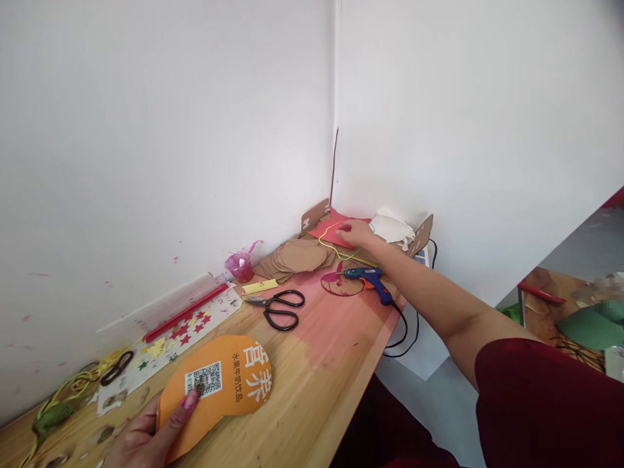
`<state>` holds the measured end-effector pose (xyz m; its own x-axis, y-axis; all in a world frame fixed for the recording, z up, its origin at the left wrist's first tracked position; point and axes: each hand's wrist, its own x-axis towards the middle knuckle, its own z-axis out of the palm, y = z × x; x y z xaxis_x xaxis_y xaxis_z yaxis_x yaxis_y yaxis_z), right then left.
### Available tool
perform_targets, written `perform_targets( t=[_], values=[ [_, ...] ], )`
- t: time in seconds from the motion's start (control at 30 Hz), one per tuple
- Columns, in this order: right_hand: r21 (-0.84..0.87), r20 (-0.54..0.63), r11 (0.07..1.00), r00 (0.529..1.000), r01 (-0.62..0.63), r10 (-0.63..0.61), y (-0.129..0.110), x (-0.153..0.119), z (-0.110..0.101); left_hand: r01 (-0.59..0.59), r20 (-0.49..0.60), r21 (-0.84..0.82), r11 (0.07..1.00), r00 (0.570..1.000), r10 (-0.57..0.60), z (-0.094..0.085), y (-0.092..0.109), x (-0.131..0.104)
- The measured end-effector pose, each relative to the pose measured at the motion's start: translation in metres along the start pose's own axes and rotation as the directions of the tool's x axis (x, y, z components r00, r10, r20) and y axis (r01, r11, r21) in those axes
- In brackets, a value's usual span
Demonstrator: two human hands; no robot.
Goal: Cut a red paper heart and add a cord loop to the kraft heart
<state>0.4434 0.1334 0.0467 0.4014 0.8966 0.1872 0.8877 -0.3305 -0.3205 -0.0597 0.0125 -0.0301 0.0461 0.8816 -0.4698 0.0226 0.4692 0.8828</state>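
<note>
My left hand holds an orange printed cutout at the lower left, thumb on top beside its QR code. My right hand reaches to the far corner, over red paper, its fingers drawn together at a thin yellow-green string. Whatever lies between those fingers is too small to make out. Just nearer is a blue glue gun, resting on a pink-stained disc. Black-handled scissors lie mid-table, with a stack of brown cardboard rounds behind them.
A pink-stained cup and a yellow strip are near the wall. Star cutouts and a red rod lie to the left. White cloth sits in the corner. The glue gun's black cord hangs over the table's right edge.
</note>
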Motion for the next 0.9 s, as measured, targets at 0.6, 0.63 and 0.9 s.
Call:
perform_targets(
  t=[0.6,0.63,0.9],
  values=[
    [-0.104,0.091,0.927,0.925,-0.36,0.369,0.035,0.042,-0.017,0.029,-0.023,-0.058,0.998,0.999,-0.03,0.01,0.009,-0.012],
    [-0.081,0.088,0.931,0.928,-0.357,0.363,0.033,0.04,-0.02,0.024,-0.039,-0.044,0.999,0.999,-0.026,0.012,0.012,-0.014],
    [0.337,0.267,0.933,0.963,-0.127,0.035,-0.025,0.024,-0.07,0.039,-0.036,-0.014,0.999,0.999,-0.039,0.013,0.014,-0.017]
  ],
)
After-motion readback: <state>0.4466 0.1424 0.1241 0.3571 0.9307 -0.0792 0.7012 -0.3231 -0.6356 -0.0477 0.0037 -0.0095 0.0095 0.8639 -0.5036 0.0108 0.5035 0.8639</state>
